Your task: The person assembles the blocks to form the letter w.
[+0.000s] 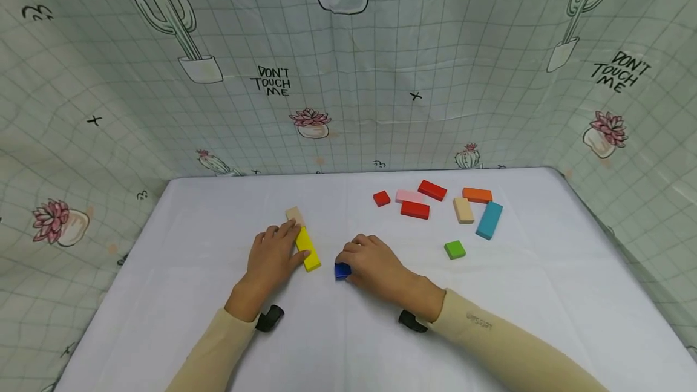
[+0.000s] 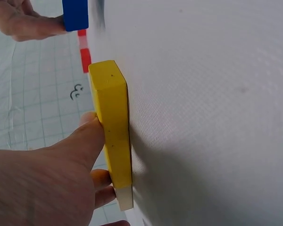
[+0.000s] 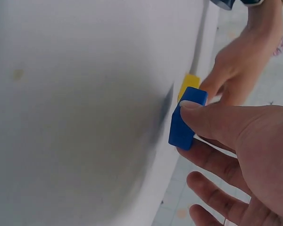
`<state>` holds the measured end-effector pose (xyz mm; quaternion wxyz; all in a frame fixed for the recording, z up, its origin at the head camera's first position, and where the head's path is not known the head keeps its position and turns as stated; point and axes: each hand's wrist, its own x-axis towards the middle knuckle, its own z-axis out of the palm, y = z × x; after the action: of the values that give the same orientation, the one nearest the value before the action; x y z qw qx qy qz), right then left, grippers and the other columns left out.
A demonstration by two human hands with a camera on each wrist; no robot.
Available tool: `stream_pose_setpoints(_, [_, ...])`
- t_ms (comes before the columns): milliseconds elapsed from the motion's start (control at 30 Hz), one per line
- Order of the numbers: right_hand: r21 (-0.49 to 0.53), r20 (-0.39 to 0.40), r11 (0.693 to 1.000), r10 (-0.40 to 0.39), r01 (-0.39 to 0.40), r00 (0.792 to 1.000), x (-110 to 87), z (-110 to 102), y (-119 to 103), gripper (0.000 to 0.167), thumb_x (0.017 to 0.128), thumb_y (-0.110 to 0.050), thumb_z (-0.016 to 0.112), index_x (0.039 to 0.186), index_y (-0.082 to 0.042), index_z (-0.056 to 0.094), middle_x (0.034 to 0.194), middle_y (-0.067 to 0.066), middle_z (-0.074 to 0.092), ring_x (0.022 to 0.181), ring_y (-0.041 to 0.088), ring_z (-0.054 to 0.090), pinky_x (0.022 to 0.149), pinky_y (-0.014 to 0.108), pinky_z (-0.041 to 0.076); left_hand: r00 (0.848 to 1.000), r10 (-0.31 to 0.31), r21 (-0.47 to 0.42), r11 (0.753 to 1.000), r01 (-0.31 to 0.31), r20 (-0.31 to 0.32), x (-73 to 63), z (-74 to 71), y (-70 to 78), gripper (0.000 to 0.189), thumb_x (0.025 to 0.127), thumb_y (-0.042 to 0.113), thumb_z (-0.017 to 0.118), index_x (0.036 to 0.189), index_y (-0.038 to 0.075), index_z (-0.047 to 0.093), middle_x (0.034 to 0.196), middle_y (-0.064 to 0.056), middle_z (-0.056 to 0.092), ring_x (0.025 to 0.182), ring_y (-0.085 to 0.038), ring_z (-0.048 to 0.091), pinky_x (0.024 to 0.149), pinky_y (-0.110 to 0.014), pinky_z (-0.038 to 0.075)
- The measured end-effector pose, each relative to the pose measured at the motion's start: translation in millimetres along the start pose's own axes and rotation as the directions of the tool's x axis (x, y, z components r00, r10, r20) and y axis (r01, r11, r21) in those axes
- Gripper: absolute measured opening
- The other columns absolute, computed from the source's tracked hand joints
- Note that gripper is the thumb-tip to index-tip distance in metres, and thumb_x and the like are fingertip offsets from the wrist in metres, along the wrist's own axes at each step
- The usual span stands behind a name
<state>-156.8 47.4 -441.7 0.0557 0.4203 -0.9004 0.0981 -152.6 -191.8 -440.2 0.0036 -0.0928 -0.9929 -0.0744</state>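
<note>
My right hand (image 1: pixel 376 266) pinches a blue block (image 3: pixel 186 120) between thumb and forefinger, its other fingers loosely bent. A shadow lies apart from this block in the right wrist view, so it seems held slightly above the tabletop. To its left, a long yellow block (image 1: pixel 308 251) lies flat, end to end with a beige block (image 1: pixel 294 215). My left hand (image 1: pixel 274 256) rests on these two, thumb on the yellow block and fingertips near where they meet. The beige block is partly covered by the fingers in the head view.
On the right half of the white table (image 1: pixel 490 319) lie a green block (image 1: pixel 454 250), a teal block (image 1: pixel 489 220), a beige block (image 1: pixel 463 210) and an orange block (image 1: pixel 477 195). Farther back sit a pink block (image 1: pixel 409 196) and several red blocks (image 1: pixel 415 210). A patterned cloth (image 1: pixel 370 65) hangs behind.
</note>
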Motion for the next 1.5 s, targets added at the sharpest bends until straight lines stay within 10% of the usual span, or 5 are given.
stream_pose_setpoints(1500, [-0.027,-0.008,1.000,-0.003,0.003,1.000,21.2,14.6,-15.3,0.032,0.087,-0.026,0.090,0.116,-0.015,0.080,0.111,-0.001,0.078,0.108,0.021,0.065,0.097,0.037,0.055,0.999,0.022,-0.003,1.000,-0.022,-0.028,-1.4,4.0,-1.4,0.061,0.102,0.035,0.072,0.150,0.002,0.058,0.158,-0.017,0.052,0.134,-0.041,0.052,0.112,-0.058,0.044])
